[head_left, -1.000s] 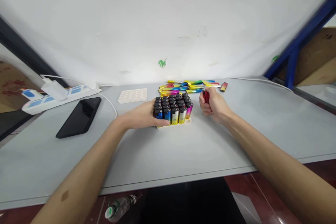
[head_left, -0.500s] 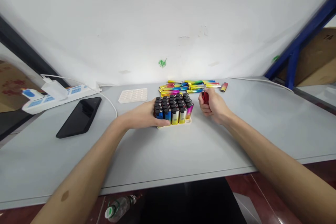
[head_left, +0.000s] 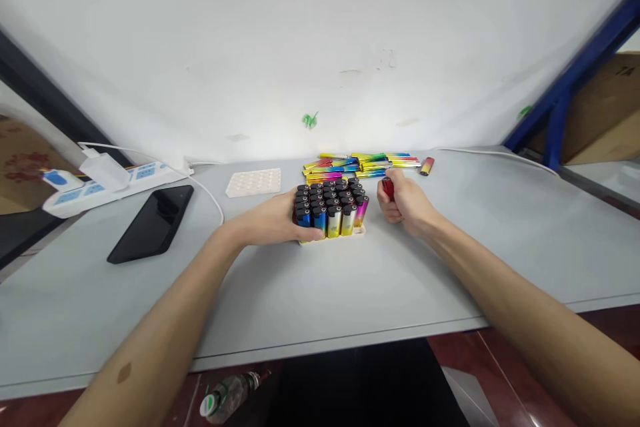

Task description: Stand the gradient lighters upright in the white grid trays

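Observation:
Black-topped lighters stand upright in tight rows in a white tray, their bodies blue, silver-yellow and pink. My left hand is wrapped round the left side of this block, its thumb across the front lighters and its other fingers hidden behind. An unfilled slot shows at the tray's front right corner. Just right of the tray, my right hand is closed round a red lighter, mostly covered by the fingers. Behind the tray lies a loose pile of shiny coloured lighters, partly hidden.
One red-yellow lighter lies apart at the back right. A white tray with round dimples lies left of the pile. Farther left are a black phone and a power strip with a cable. A white wall stands behind the table.
My right hand has shifted very slightly left with the red lighter, which now sits a little lower in the fingers. My left hand and the tray have stayed put.

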Action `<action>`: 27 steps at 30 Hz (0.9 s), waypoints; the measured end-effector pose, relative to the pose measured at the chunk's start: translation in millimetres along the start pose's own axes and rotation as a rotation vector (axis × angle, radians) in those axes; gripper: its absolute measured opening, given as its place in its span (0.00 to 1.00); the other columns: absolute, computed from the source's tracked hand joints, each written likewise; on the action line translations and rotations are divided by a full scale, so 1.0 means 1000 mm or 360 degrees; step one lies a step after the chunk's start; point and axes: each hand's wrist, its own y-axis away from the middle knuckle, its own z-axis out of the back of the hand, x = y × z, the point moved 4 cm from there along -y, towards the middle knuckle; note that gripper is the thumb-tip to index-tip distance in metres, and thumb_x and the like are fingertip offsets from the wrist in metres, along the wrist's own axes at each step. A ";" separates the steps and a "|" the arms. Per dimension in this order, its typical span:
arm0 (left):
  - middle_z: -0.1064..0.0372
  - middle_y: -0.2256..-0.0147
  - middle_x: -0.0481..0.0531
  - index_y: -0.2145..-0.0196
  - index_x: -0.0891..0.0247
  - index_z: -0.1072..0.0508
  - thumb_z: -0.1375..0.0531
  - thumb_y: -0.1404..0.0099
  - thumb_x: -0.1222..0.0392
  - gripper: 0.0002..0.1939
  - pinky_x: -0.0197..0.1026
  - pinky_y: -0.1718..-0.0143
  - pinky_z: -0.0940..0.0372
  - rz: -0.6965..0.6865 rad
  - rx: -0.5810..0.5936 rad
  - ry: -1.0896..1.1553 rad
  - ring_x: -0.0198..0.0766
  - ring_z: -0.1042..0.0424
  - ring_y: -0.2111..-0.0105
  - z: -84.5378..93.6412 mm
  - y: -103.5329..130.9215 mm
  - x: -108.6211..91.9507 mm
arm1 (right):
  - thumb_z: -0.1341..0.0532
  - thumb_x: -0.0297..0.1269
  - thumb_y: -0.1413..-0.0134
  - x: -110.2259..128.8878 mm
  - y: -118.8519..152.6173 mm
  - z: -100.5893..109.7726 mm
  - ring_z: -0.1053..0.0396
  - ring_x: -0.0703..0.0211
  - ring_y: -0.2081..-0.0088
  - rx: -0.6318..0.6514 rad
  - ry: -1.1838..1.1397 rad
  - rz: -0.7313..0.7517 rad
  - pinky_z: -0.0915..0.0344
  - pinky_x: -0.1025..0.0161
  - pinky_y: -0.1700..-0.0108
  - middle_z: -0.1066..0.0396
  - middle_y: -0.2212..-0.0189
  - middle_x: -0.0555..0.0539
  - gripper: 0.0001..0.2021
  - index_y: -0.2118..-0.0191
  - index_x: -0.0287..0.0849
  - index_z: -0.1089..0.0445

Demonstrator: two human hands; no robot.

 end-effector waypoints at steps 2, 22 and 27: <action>0.25 0.54 0.53 0.45 0.58 0.35 0.33 0.45 0.45 0.34 0.43 0.64 0.29 0.0009 0.0010 0.0004 0.46 0.24 0.59 0.000 0.000 0.000 | 0.50 0.52 0.40 0.000 0.001 0.000 0.63 0.68 0.84 0.0002 -0.0001 0.0010 0.64 0.67 0.82 0.58 0.87 0.56 0.24 0.83 0.45 0.48; 0.25 0.52 0.53 0.43 0.57 0.36 0.33 0.45 0.45 0.35 0.43 0.63 0.28 -0.0009 0.0036 0.0061 0.46 0.24 0.59 -0.001 -0.001 0.002 | 0.45 0.56 0.38 0.011 0.010 -0.004 0.39 0.63 0.73 0.0322 -0.0083 0.0043 0.40 0.65 0.71 0.37 0.74 0.50 0.21 0.66 0.42 0.28; 0.25 0.52 0.53 0.43 0.57 0.35 0.33 0.45 0.45 0.34 0.44 0.63 0.28 -0.0029 0.0017 0.0048 0.47 0.24 0.58 -0.001 -0.001 -0.001 | 0.37 0.54 0.42 0.020 0.015 -0.001 0.37 0.61 0.66 0.0588 0.0022 0.0223 0.39 0.63 0.62 0.32 0.68 0.48 0.18 0.69 0.42 0.28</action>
